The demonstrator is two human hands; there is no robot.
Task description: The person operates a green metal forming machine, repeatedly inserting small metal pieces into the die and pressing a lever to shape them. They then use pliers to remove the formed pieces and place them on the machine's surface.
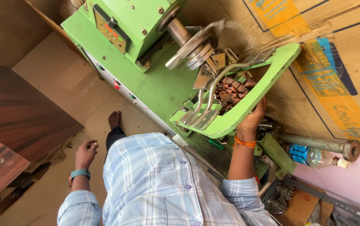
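Note:
My right hand (253, 118) reaches up behind a slanted green frame (247, 106) on a green winding machine (146, 79). Its fingers close on a round copper-wound core (230, 91) seated there, and the frame hides part of them. An orange thread band circles that wrist. Curved metal guide arms (213, 90) run over the core from a steel spindle disc (190, 50). My left hand (84, 154), with a teal watch at the wrist, hangs low at my side over the floor with curled fingers. A small pale thing shows at its fingertips, too small to make out.
A steel pipe (318, 144) and a clear bottle with a blue label (309, 155) lie right of the machine. Cardboard sheets (339, 71) line the wall behind. Dark wooden boards (16, 121) stand at the left. My bare foot (114, 119) is on the tan floor.

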